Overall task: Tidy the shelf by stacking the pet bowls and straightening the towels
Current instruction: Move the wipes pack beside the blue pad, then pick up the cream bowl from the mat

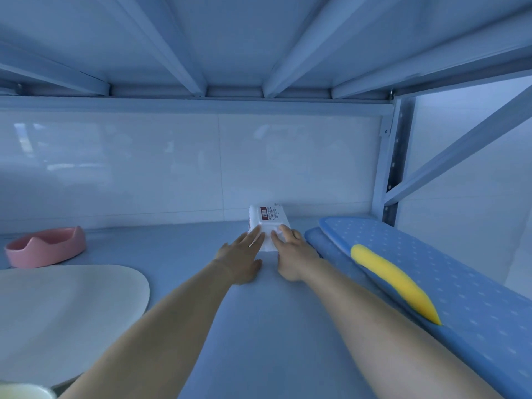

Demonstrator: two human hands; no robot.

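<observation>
Pack position: white wrapped pack (266,226), probably wipes or packaged towels, lies on the shelf board (259,326) at mid-width, far end close to the back wall (172,168).
Pack long axis: runs front to back, tilted slightly off square with the wall; red label on top at the far end.
Direction from fingers: pack sits directly ahead of both hands, away from the person.
Left hand (241,259): flat, fingers extended and lightly spread, tips touching the pack's near left edge; not closed on it.
Right hand (293,251): fingers curled over the pack's near right corner; looks like a light hold, firmness not readable.
Nearer hand: about equal; right has more contact.
Judgement: a small squaring turn or push against the wall seems the step in hand.
Blue dotted towel (431,277): just right of the pack, lying front to back, yellow piece (394,283) on top.
Pink bowl (46,247): far left, well apart.
White bowl (66,318): near left, not stacked with the pink one.
</observation>
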